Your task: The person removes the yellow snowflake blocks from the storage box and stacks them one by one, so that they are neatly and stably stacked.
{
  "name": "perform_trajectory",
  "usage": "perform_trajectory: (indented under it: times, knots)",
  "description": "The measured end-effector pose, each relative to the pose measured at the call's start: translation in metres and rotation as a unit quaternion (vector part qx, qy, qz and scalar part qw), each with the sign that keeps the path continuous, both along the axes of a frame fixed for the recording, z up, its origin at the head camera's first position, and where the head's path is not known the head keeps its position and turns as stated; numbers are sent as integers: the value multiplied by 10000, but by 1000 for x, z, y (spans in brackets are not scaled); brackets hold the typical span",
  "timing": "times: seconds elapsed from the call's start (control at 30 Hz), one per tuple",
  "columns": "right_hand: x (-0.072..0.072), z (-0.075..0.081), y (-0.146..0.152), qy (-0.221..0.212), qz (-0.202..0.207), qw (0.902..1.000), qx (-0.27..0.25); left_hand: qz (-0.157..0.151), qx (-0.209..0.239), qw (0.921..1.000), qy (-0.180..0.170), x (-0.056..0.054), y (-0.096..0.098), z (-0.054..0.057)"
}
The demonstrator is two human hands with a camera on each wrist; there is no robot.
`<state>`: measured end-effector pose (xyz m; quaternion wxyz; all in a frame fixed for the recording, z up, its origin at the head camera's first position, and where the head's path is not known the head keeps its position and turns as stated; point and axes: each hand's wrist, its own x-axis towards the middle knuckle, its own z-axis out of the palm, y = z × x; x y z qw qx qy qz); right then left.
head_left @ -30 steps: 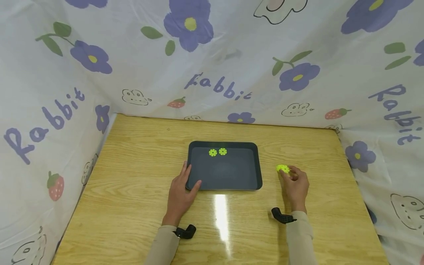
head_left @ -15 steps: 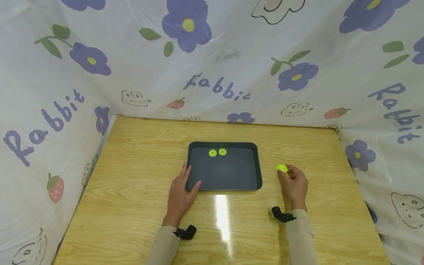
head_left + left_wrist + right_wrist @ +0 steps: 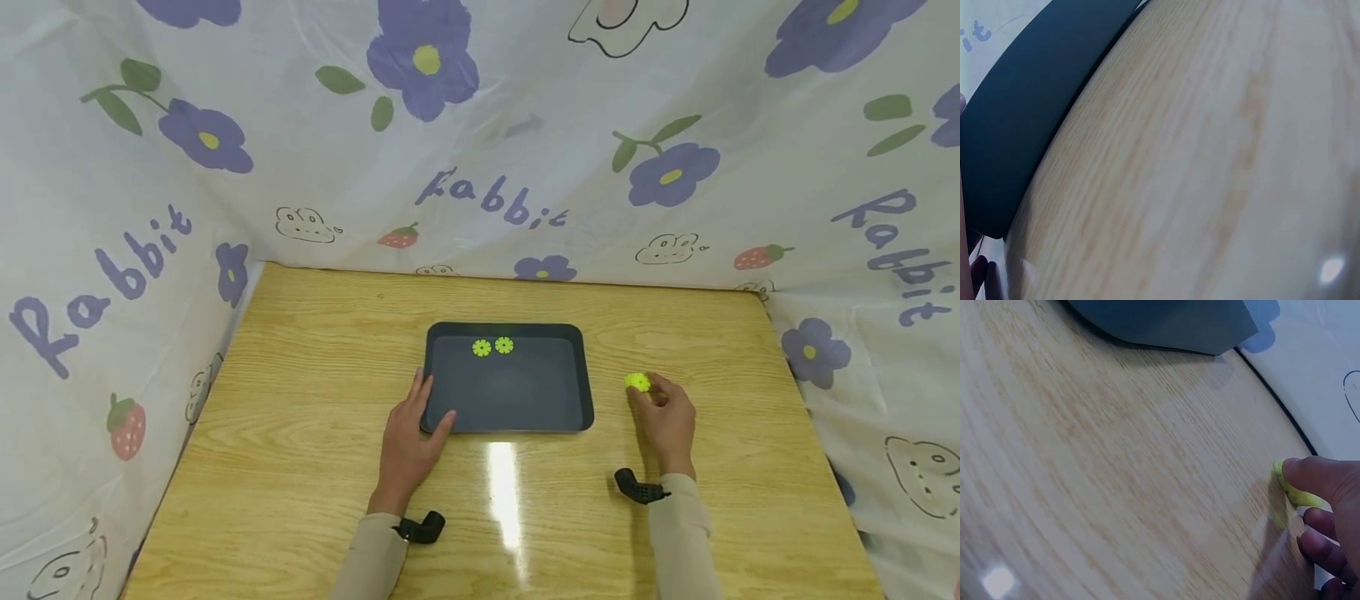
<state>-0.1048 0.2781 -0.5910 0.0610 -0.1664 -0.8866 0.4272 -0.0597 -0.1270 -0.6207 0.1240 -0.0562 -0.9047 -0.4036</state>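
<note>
My right hand (image 3: 667, 419), right of the tray, pinches a bright yellow snowflake disc (image 3: 637, 382) between thumb and fingers. In the right wrist view, the thumb presses on the yellow piece (image 3: 1299, 492), close over the wood; part of it is hidden. My left hand (image 3: 408, 446) rests at the near left corner of a dark grey rectangular tray (image 3: 510, 408), fingers straight along its left side and thumb over the near rim. Two yellow notched discs, a left one (image 3: 482, 347) and a right one (image 3: 504, 344), lie side by side near the tray's far wall.
The tray stands mid-way on a wood-grain table (image 3: 322, 375). A white cloth (image 3: 510, 142) printed with flowers and lettering hangs behind the table and along both sides. Each wrist carries a black camera, one left (image 3: 422, 527) and one right (image 3: 637, 486).
The yellow piece in my right fingers has shifted slightly left and shows a narrower outline. My left hand, the tray and its two discs hold their places.
</note>
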Motion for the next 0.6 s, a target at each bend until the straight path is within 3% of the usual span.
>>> perform_trajectory:
  times: [0.6]
  knots:
    - [-12, 8, 1, -85, 782, 9938, 789, -3, -18, 10000, 66, -1, 0, -3]
